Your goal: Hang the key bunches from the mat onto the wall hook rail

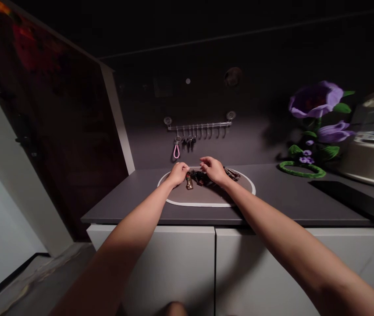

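Observation:
My left hand (177,173) is closed in a pinch over the left part of an oval mat (203,198). Right at its fingertips is a keychain with a bronze-coloured charm (190,182); the pinched part is hidden. My right hand (215,170) hovers over the middle of the mat, thumb and fingers slightly apart, with nothing visible between them. Below and between the hands lies a small dark bundle (200,177), too dark to make out fully. Partly behind my right wrist is a dark, patterned strap-like item (233,174).
A clear hook rail (200,127) on the wall carries several keys (189,143) and a pink loop keyring (176,150). Purple artificial flowers (316,103), a green ring (301,170), a black flat object (354,199) and a cream appliance (371,153) occupy the right of the grey counter (282,197).

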A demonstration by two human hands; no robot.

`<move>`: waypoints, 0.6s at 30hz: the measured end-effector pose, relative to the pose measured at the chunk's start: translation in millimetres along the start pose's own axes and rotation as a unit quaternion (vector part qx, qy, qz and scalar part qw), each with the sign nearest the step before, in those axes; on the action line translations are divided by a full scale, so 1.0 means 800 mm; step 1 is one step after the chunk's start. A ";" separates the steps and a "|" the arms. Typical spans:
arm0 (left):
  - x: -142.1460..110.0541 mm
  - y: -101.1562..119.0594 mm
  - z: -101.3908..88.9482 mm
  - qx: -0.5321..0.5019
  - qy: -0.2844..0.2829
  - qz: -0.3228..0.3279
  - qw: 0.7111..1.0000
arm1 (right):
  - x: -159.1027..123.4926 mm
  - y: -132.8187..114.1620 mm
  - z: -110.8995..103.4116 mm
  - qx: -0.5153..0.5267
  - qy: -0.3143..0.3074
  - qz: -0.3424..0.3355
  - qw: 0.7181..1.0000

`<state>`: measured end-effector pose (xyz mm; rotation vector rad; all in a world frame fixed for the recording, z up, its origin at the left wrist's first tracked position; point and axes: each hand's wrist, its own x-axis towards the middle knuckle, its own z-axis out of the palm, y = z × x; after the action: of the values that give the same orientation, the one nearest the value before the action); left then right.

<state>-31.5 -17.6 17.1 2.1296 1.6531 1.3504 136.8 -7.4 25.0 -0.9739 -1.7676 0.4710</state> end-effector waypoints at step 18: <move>0.005 0.016 -0.009 -0.417 0.039 -0.110 0.901 | -0.007 -0.013 0.003 -0.077 -0.015 -0.030 0.996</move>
<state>-27.6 -22.4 30.8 1.3576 0.9893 1.6657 130.9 -17.7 28.1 -1.0218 -1.8770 0.3172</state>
